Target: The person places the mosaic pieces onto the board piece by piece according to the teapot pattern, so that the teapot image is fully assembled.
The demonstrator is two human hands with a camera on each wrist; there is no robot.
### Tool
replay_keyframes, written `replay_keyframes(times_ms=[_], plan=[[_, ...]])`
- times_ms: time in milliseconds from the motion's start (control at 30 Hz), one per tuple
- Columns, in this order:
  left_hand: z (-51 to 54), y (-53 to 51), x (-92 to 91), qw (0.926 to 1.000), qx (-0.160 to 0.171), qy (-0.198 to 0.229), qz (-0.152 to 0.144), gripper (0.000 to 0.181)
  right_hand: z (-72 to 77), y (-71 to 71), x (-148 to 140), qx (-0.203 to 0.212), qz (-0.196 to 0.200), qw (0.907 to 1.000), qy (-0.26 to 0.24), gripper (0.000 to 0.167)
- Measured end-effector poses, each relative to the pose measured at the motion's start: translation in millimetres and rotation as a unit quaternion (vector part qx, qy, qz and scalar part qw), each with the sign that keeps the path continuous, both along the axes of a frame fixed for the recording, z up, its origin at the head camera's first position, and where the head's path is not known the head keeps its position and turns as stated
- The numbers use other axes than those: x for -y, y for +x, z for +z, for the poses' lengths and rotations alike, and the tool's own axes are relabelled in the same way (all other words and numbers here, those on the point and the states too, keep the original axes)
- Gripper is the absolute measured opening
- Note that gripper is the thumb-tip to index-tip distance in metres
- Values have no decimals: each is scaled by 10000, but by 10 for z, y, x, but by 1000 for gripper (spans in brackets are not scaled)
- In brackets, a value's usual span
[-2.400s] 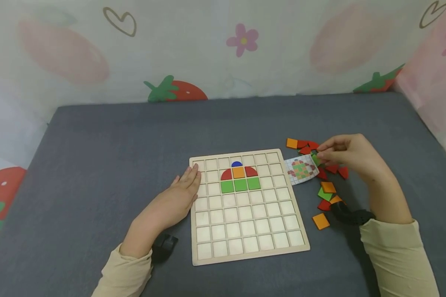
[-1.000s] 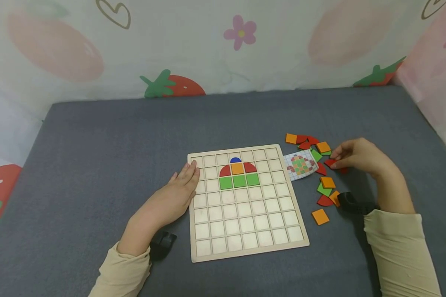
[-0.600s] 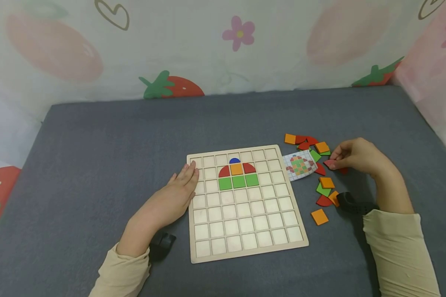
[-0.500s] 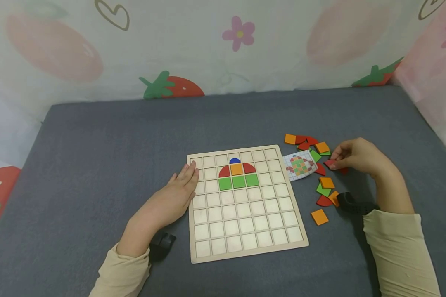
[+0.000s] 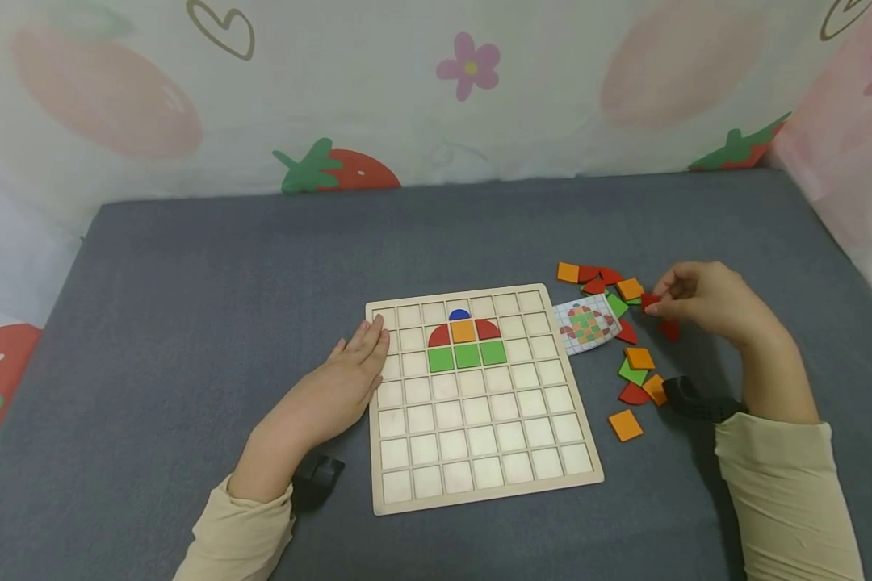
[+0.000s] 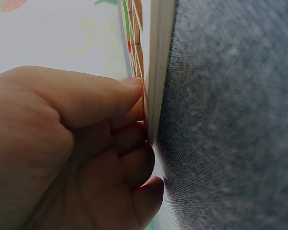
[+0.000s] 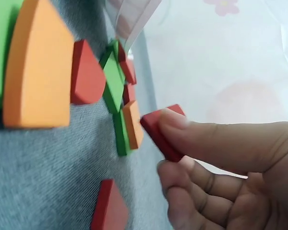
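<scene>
Red piece (image 7: 152, 122): flat, straight edges showing, full outline hidden by the thumb; held clear of the grey bench (image 5: 225, 266).
Right hand (image 5: 714, 303): pinching red piece, thumb against fingers.
Left hand (image 5: 337, 394): fingers extended, resting on left rim of grid board (image 5: 483, 496).
Grid board: pale, square cells; blue, orange, red and green tiles (image 5: 468, 356) seated near far side.
Between right hand and board: patterned card (image 5: 587, 324), loose pieces (image 5: 639, 357).

Head view softly lit; left wrist view dim, backdrop (image 6: 62, 45) blurred.
</scene>
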State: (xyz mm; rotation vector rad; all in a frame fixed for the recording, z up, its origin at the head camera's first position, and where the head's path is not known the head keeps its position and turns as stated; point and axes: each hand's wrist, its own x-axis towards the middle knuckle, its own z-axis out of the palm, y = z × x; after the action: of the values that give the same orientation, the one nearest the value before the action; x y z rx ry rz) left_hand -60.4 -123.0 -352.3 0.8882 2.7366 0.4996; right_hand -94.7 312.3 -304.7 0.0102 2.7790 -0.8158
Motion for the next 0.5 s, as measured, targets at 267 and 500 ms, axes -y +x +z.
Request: replay_keyframes(times_ms=[267,500], plan=[[0,2,7,10000,19,-9,33,50,69,34,108,-462,-262,9977,-416,25],[-12,-7,5,10000,17,-82,-8,50,131,68,290,-581,-127,9969,-520,28]])
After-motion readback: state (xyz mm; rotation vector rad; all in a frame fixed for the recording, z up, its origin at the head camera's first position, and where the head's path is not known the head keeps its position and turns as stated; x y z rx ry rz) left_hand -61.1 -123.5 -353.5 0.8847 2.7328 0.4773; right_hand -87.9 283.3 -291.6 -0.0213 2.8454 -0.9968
